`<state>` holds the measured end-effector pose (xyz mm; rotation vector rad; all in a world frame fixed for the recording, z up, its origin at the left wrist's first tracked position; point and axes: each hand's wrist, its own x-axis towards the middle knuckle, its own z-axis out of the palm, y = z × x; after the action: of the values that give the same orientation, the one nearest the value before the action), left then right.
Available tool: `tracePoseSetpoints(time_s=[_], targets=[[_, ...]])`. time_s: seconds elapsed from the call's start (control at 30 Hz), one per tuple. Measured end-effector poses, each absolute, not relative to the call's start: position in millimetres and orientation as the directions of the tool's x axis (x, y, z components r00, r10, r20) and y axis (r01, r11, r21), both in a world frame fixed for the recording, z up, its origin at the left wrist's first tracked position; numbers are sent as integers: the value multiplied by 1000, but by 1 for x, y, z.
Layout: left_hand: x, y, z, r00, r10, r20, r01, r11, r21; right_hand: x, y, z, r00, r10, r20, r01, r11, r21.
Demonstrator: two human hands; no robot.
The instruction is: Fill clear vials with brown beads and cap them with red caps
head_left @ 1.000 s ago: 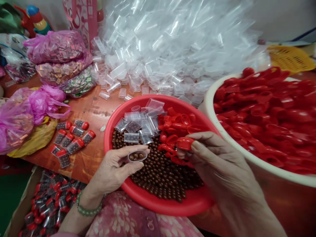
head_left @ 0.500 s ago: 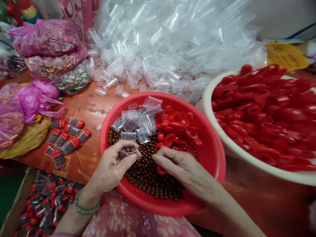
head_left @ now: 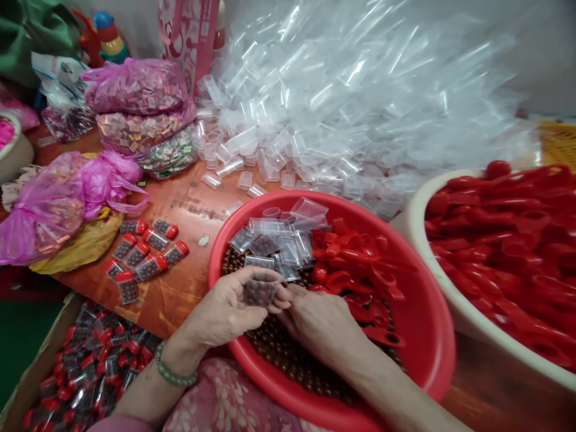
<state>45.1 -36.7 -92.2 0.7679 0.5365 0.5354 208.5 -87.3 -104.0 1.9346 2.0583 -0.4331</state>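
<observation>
A small clear plastic container [head_left: 261,290] with dark brown balls in it is gripped between the thumb and fingers of my left hand [head_left: 225,309], its open rim facing up. My right hand [head_left: 317,318] is low over the brown balls [head_left: 288,354], close beside the left fingertips. Its fingers are curled together and their tips are hidden, so what they hold cannot be made out. Both hands are over a red basin [head_left: 443,348]. Inside it, clear containers [head_left: 283,234] lie at the back left and red spoon-shaped plastic pieces [head_left: 360,264] at the right.
Filled red-capped containers [head_left: 144,258] lie on the wooden table, with many more in a box [head_left: 99,366] below. A white tub [head_left: 434,240] of red pieces stands right. Clear containers [head_left: 333,120] are heaped behind; pink bags [head_left: 139,90] sit at the left.
The view has swung left, so the basin and tub appear farther right. My right hand has come in toward the left one, and the container in my left hand now shows more of its side.
</observation>
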Motion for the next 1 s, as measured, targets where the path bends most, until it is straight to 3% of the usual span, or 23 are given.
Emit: tracePoseSetpoints(time_s=[0.33,0.6,0.7,0.8,0.9,1.0], targets=[[34,-30,-98,858,483,-174,-333,783,526,213,-89,-108,-143,902,-407,989,149,-19],[31,-29,-100,889,443,-119,-340,809,479,222,-97,-109,-182,930,-319,982,157,-103],[31,-28,-101,891,436,-126,-335,820,464,233,-98,-96,-188,977,-96,918,140,-372],[30,-28,-100,892,430,-139,-327,827,457,239,-94,-76,-66,986,153,725,153,-672],[30,-27,-99,891,430,-142,-328,829,453,236,-88,-59,30,973,228,629,159,-761],[31,-28,-98,895,422,-148,-317,832,455,227,-80,-49,2,975,221,586,178,-790]])
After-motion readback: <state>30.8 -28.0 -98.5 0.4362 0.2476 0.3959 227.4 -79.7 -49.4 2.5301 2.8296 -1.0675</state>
